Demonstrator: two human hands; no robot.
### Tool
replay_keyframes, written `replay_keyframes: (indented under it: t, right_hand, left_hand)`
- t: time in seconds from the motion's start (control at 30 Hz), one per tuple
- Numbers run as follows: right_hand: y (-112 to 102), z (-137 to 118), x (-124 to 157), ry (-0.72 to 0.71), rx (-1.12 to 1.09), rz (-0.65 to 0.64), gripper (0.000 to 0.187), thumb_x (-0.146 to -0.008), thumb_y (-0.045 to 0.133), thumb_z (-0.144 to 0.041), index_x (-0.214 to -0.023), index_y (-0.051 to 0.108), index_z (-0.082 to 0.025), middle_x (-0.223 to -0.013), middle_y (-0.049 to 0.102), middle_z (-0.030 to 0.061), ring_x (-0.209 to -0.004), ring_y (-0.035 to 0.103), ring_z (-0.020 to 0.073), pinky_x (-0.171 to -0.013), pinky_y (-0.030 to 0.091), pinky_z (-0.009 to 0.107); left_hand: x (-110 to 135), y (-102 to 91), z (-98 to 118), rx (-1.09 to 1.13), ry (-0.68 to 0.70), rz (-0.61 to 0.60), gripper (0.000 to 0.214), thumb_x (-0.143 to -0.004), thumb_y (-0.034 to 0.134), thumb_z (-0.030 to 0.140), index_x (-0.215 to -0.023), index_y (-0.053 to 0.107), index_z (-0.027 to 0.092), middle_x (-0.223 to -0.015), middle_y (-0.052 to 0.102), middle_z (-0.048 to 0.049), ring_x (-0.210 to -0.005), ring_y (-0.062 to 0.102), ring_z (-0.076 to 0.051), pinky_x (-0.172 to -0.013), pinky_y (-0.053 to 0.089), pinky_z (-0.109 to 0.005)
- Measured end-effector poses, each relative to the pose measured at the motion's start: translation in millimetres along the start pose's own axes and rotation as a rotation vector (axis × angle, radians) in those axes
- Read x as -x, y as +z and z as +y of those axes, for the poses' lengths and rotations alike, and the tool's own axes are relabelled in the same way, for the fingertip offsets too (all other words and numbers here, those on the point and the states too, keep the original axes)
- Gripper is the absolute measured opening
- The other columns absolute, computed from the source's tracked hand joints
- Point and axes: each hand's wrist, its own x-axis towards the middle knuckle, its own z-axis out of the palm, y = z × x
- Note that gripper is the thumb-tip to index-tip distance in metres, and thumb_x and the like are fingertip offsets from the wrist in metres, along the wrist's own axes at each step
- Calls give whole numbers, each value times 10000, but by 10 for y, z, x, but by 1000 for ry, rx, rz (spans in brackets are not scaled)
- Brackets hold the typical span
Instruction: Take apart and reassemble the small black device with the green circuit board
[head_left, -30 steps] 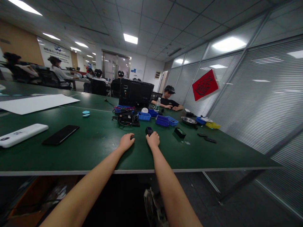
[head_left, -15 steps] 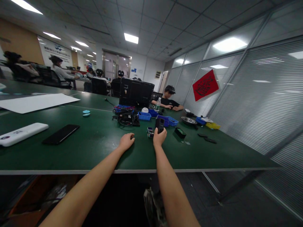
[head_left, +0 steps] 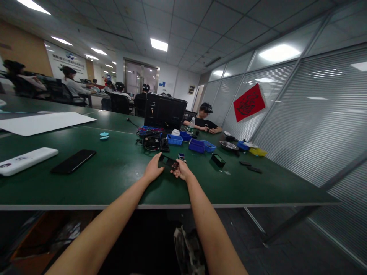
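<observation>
My right hand (head_left: 182, 170) is closed around one end of a black handheld device (head_left: 169, 162), which has a small greyish window and lies tilted sideways above the table. My left hand (head_left: 154, 168) is at the device's other end, thumb and fingers apart; whether the fingertips touch it I cannot tell. Just behind the right hand stands a small gadget (head_left: 181, 156) with a bluish face, partly hidden by that hand. Farther right on the green table (head_left: 114, 187) sits a black box (head_left: 218, 160) with a green inside.
Behind my hands are a black adapter with cables (head_left: 151, 143), blue trays (head_left: 196, 145), a white ball (head_left: 175, 133) and a monitor (head_left: 165, 111). A black phone (head_left: 73, 161) and a white case (head_left: 28, 161) lie left. Across the table sits a person (head_left: 205, 118).
My right hand has moved left and tipped the black device from upright to sideways. My left hand has opened and risen slightly to the device's free end.
</observation>
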Motion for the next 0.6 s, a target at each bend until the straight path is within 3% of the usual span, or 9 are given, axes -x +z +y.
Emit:
replay_keyframes:
  t: [0.07,0.13,0.2,0.33,0.4,0.5,0.6]
  right_hand:
    - [-24,-25,34,54,47,-76,400,-883,188,-417,-786,460,-141,-528,606,76,-354,516,118,-283,360,176]
    - [-35,-32,54,40,135,-65,432,-887,174,-428,-796,477,-133,-554,616,93,-402,548,126,-317,375,177]
    - [-41,-27,66,-39,309,92,451,-888,181,-431,-767,500,-135,-564,612,94,-436,559,129,-374,397,189]
    - [-77,-24,108,-284,851,693,408,-867,286,-417,-710,560,-158,-686,618,98,-628,589,167,-571,427,247]
    - [-107,-29,129,-351,1014,900,370,-861,310,-413,-772,584,-182,-792,615,84,-730,576,179,-646,413,267]
    - [-159,-25,121,-430,1099,1025,313,-831,385,-430,-921,583,-205,-938,576,76,-863,534,192,-698,390,265]
    - [-225,-4,58,-412,1097,1009,379,-758,501,-454,-1036,557,-202,-1004,544,103,-930,502,218,-730,384,276]
  left_hand:
    - [1,-10,6,7,-17,-36,754,-662,583,239,-1339,252,227,-1310,427,-47,-1159,434,-206,-954,358,-295]
    - [2,-16,12,4,-57,-69,721,-664,590,271,-1318,292,214,-1247,491,-61,-1110,477,-220,-920,384,-312]
    - [5,-19,18,0,-64,-75,687,-661,600,292,-1289,338,200,-1220,512,-70,-1090,491,-226,-907,391,-317]
    - [9,-8,20,1,-62,-81,555,-677,592,295,-1204,445,201,-1162,553,-58,-1051,515,-203,-906,385,-296]
    - [6,4,11,1,-68,-96,509,-686,582,281,-1178,474,205,-1134,571,-49,-1038,522,-191,-907,381,-287]
    - [0,21,-12,-8,-57,-115,574,-680,589,293,-1229,434,222,-1178,550,-42,-1065,509,-193,-910,377,-285]
    - [-1,25,-28,-35,-26,-161,655,-675,596,338,-1285,372,250,-1223,523,-40,-1085,499,-204,-901,381,-292]
